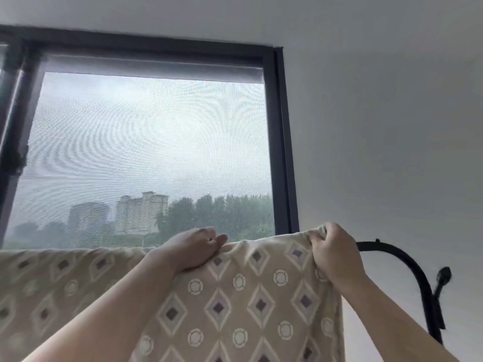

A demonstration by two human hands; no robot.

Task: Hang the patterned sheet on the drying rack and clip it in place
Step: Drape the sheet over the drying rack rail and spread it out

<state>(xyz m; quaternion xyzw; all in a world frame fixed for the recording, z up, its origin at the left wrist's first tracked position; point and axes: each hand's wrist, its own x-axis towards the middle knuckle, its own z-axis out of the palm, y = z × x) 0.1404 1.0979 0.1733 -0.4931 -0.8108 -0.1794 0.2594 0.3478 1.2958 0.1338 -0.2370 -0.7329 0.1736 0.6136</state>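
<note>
A beige sheet (248,304) with diamond and ring patterns hangs over the top bar of a black drying rack (407,259), filling the lower part of the view. My left hand (193,250) grips the sheet's top fold near the middle, fingers curled over the edge. My right hand (334,254) grips the bunched right corner of the sheet, right beside the bare curved end of the rack. The bar under the fabric is hidden. No clip is in view.
Behind the sheet is a dark-framed window (279,142) with a mesh screen, buildings and trees outside. A plain white wall (386,131) fills the right side. A black knob (444,274) sticks out from the rack's right post.
</note>
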